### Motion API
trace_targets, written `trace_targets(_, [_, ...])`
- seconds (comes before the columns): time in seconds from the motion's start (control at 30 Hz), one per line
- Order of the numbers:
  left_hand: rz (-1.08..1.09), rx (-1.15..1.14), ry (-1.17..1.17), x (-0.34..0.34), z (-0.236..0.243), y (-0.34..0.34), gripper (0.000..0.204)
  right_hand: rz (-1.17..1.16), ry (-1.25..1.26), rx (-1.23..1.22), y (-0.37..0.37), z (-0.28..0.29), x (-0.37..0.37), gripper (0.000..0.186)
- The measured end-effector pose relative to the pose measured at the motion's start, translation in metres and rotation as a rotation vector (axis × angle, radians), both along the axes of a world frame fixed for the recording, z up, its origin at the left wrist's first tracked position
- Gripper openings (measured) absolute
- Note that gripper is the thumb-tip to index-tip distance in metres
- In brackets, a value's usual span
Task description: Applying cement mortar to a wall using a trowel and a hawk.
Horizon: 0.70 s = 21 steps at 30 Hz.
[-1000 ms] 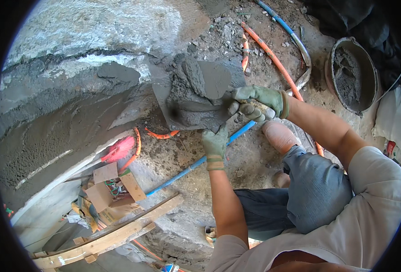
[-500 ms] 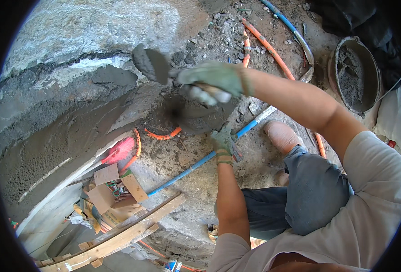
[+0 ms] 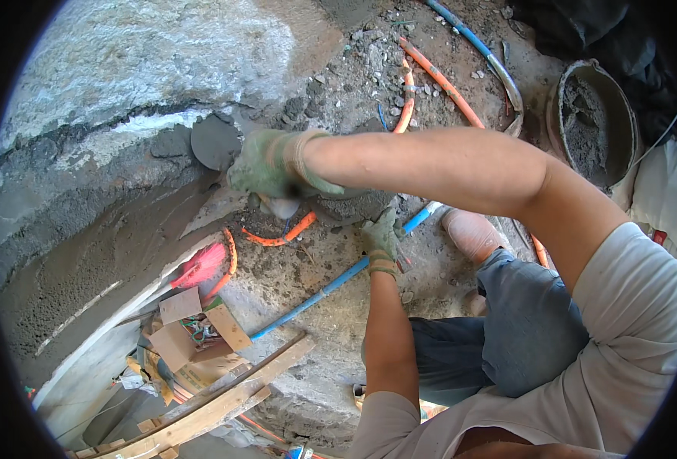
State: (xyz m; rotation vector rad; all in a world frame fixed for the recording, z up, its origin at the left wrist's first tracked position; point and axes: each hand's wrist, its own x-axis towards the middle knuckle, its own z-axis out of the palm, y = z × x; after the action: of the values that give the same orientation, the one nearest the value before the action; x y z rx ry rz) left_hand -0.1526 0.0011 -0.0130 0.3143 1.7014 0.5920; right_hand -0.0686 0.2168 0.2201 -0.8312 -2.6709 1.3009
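Two gloved hands are in view. At near left, a wooden plank (image 3: pixel 223 398) is cut off by the view's rim. Beyond it, the left hand (image 3: pixel 382 236) has its fingers closed on the near side of a mortar board (image 3: pixel 360 206), most of which the right forearm (image 3: pixel 430 170) covers. Farther left, the right hand (image 3: pixel 273 163) grips a trowel (image 3: pixel 214 142), its fingers largely hidden. The blade lies at the mortar-coated wall (image 3: pixel 124 222); contact cannot be determined. A bucket (image 3: pixel 554 122) stands far right.

The shirt (image 3: pixel 629 306) is pale, short-sleeved; the trousers (image 3: pixel 533 329) blue-grey; the gloves (image 3: pixel 260 162) green, tan-banded.
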Motion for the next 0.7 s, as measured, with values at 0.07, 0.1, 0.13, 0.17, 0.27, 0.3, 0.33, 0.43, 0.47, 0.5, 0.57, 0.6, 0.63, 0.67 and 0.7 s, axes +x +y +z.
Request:
trace_targets(0.07, [-0.002,0.008,-0.021,0.006,0.001,0.001,0.016,-0.083,0.080,-0.046,-0.010,-0.003,0.003,0.018])
trace_targets(0.1, [-0.007,0.010,-0.023,0.006,-0.001,0.001,0.016,-0.159,0.164,-0.091,-0.014,-0.006,0.002,0.016])
trace_targets(0.13, [-0.010,0.005,-0.006,0.007,-0.003,0.002,0.015,-0.235,0.249,-0.136,-0.018,-0.010,0.001,0.014])
trace_targets(0.17, [-0.013,0.000,0.011,0.009,-0.005,0.002,0.015,-0.311,0.334,-0.181,-0.021,-0.015,0.000,0.013])
trace_targets(0.27, [0.013,0.015,-0.021,0.009,-0.005,0.001,0.015,-0.291,0.515,-0.043,-0.026,-0.041,-0.005,0.015])
trace_targets(0.3, [0.018,0.018,-0.010,0.001,-0.007,-0.002,0.015,-0.181,0.615,0.145,-0.027,-0.043,-0.011,0.017])
trace_targets(0.33, [0.027,0.043,-0.037,-0.007,-0.011,-0.003,0.015,-0.169,0.629,0.152,-0.027,-0.040,-0.011,0.017])
trace_targets(0.43, [-0.015,0.067,-0.032,0.003,-0.004,-0.001,0.017,-0.408,0.771,-0.720,-0.040,-0.050,0.023,0.017])
trace_targets(0.47, [-0.067,0.057,0.004,0.009,0.001,0.002,0.018,-0.476,0.796,-1.014,-0.041,-0.049,0.033,0.017])
trace_targets(0.5, [-0.060,0.074,0.016,0.005,0.000,0.003,0.018,-0.533,0.807,-1.312,-0.040,-0.040,0.035,0.018])
trace_targets(0.57, [-0.010,0.004,0.007,-0.003,-0.009,-0.001,0.018,-0.653,0.775,-1.254,-0.033,-0.035,0.021,0.015])
trace_targets(0.6, [-0.015,0.002,0.000,0.002,-0.009,0.000,0.018,-0.575,0.915,-1.146,-0.021,-0.034,0.009,0.013])
trace_targets(0.63, [-0.037,-0.006,-0.024,0.008,-0.009,0.000,0.017,-0.496,1.046,-1.030,-0.016,-0.035,0.007,0.012])
trace_targets(0.67, [-0.061,-0.015,-0.051,0.015,-0.009,0.000,0.017,-0.335,0.853,-0.240,-0.019,-0.043,0.022,0.011])
trace_targets(0.7, [-0.048,-0.013,-0.039,0.006,-0.014,-0.004,0.017,-0.320,0.863,-0.247,-0.023,-0.025,0.013,0.011])
